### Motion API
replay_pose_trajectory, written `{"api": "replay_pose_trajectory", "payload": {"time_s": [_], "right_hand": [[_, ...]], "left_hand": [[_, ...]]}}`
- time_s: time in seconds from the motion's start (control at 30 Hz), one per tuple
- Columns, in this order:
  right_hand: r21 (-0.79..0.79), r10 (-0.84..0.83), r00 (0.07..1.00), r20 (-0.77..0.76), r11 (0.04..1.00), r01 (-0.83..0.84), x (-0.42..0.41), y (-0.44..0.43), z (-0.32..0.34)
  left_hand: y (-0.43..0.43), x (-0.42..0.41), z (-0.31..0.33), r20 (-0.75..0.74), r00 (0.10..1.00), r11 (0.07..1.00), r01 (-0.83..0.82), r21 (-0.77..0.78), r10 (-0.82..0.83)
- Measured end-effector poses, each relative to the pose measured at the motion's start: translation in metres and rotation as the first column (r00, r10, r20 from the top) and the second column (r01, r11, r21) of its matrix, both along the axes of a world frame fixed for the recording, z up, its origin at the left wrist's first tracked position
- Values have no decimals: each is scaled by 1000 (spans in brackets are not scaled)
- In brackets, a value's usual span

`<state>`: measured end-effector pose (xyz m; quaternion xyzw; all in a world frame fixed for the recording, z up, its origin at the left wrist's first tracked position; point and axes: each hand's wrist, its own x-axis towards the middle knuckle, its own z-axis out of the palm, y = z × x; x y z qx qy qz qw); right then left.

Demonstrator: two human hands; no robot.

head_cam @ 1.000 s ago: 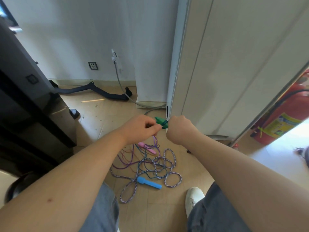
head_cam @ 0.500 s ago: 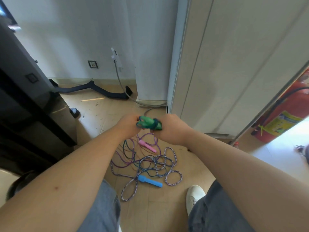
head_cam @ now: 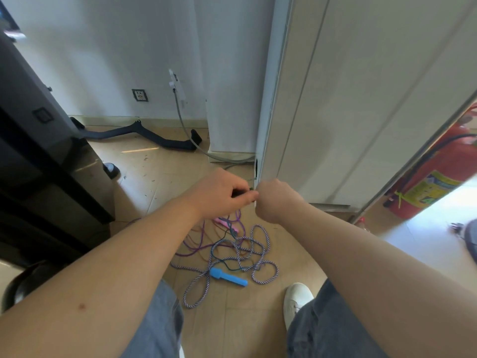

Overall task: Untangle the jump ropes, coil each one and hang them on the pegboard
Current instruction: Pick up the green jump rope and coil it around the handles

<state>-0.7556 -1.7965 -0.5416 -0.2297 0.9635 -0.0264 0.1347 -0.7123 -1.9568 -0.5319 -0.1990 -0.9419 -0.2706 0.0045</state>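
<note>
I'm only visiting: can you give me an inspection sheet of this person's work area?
Surface: tan tiled floor.
Job's things: tangle of jump ropes, striped and purple strands, on the floor; blue handle and pink handle in it; no pegboard seen.
Clutter: black bent bar by the wall; white shoe.
Hands: left hand pinches a dark piece; right hand curled beside it, contents hidden.
Cables: grey cable runs down the wall onto the floor.
Surroundings: white cabinet, red fire extinguisher, black furniture at left.

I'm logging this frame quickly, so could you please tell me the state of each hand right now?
Left hand: closed, its grip on a dark object.
Right hand: fingers curled; what it holds, if anything, is hidden.
</note>
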Motion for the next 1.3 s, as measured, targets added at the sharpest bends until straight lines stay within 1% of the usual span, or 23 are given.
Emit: {"api": "replay_pose_trajectory", "payload": {"time_s": [0.1,0.17,0.23,0.27,0.37,0.47,0.53,0.57,0.6,0.67,0.7,0.73,0.77,0.83,0.87,0.9,0.97,1.03,1.07,1.1,1.13,1.23,1.3], "right_hand": [[48,226,974,23,973,-227,8,-4,4],[67,374,927,-3,925,-373,15,-8,8],[-5,457,889,-37,889,-457,24,-12,11],[-66,474,878,-62,876,-477,27,-15,12],[-255,457,879,-136,841,-477,33,-20,18],[-335,303,943,-137,882,-332,29,-18,27],[-370,167,980,-107,908,-195,22,-16,27],[-391,81,993,-89,914,-110,18,-15,26],[-435,-16,998,-59,900,-11,12,-15,24],[-503,-221,974,58,836,220,-3,-9,18],[-483,-286,952,107,822,301,-9,-5,16],[-431,-315,941,120,838,336,-13,-1,12],[-328,-310,946,99,887,325,-16,3,10],[-60,-212,977,35,975,214,-15,8,5],[53,-132,991,34,990,130,-11,9,2],[127,-47,997,63,991,39,-6,7,0],[194,128,984,125,969,-151,5,1,-1],[187,281,950,137,934,-303,13,-5,1],[158,356,927,116,915,-371,16,-7,3],[114,389,915,105,910,-399,20,-9,7],[56,410,908,89,908,-416,21,-11,9],[-109,374,925,60,924,-367,22,-12,20],[-169,349,937,10,924,-342,21,-11,27]], "left_hand": [[-11,-3,2,-64,994,995,-94,-10,94],[-19,-3,0,-44,976,974,-209,87,213],[-25,-5,-3,14,949,934,-312,175,314],[-27,-5,-4,66,939,921,-345,182,338],[-31,-4,-8,223,908,917,-385,108,355],[-34,-4,-9,303,894,935,-353,20,331],[-28,-6,-10,323,850,904,-424,-47,416],[-25,-7,-12,290,853,899,-432,-79,435],[-20,-6,-11,271,866,906,-416,-75,420],[-13,-5,-11,259,905,936,-352,15,337],[-10,-4,-11,239,930,954,-297,42,279],[-7,-2,-10,232,946,968,-244,57,225],[-3,-1,-8,213,961,979,-192,68,173],[3,1,-2,149,984,994,-104,34,98],[5,1,0,120,990,997,-74,5,73],[5,2,1,97,993,998,-59,-24,61],[3,2,3,50,997,997,-61,-50,63],[-4,-1,2,19,992,992,-121,-28,122],[-8,-3,0,18,986,987,-163,-4,163],[-12,-5,-1,33,979,979,-203,13,202],[-15,-6,-3,48,970,971,-238,25,236],[-25,-9,-7,113,935,940,-340,22,335],[-33,-10,-9,179,907,914,-398,79,380]]}}
